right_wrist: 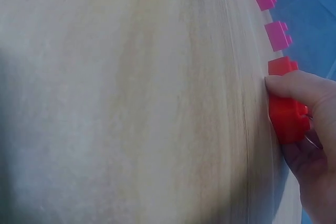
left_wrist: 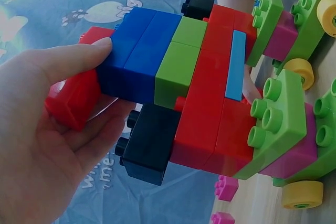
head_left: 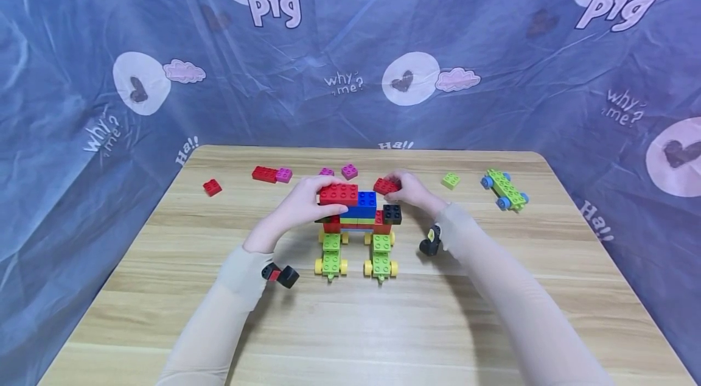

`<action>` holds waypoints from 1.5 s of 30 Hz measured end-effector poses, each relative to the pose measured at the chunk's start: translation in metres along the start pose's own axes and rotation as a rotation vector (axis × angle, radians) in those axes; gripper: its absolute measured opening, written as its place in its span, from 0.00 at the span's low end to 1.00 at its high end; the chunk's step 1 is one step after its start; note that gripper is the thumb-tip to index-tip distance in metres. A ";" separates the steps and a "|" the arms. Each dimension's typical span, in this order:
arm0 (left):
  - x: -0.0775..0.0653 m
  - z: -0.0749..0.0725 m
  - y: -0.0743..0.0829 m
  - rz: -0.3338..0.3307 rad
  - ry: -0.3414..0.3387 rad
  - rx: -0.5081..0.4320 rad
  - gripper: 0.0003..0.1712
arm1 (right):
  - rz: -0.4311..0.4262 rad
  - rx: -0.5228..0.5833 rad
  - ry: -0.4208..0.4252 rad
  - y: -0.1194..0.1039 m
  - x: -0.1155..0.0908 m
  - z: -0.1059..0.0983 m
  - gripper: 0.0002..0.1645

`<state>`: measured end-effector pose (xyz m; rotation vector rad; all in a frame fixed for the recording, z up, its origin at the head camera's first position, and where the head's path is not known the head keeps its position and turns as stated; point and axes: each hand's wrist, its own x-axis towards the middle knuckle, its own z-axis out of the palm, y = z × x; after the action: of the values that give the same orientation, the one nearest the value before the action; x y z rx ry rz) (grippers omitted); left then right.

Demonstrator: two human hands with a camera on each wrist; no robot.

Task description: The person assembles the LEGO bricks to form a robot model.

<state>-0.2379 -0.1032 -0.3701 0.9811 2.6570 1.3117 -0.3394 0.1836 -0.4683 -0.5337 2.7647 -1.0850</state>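
Note:
In the middle of the table stands a block build with green wheeled bases [head_left: 331, 261], red, green and blue bricks [left_wrist: 142, 45] stacked above them, and black bricks [left_wrist: 152, 142] sticking out at the sides. My left hand [head_left: 298, 206] grips a long red brick [head_left: 338, 193] at the top of the build, thumb on one side and fingers on the other. Behind the build to the right, my right hand [head_left: 413, 192] pinches another red brick [right_wrist: 289, 119] between thumb and fingers, at the tabletop.
Along the back lie pink bricks [head_left: 349, 171], a red brick [head_left: 265, 174] beside a pink one, and a small green brick [head_left: 451, 179]. At the far left is a small red brick [head_left: 212, 187]. A green car base with blue wheels [head_left: 505, 190] sits at the right.

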 end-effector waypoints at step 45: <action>0.002 -0.001 -0.001 -0.021 -0.012 0.009 0.28 | -0.211 0.044 0.064 -0.099 -0.059 -0.066 0.28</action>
<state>-0.2406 -0.1036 -0.3695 0.9561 2.6593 1.2865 -0.2730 0.1795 -0.3536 -0.8144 2.7799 -1.2231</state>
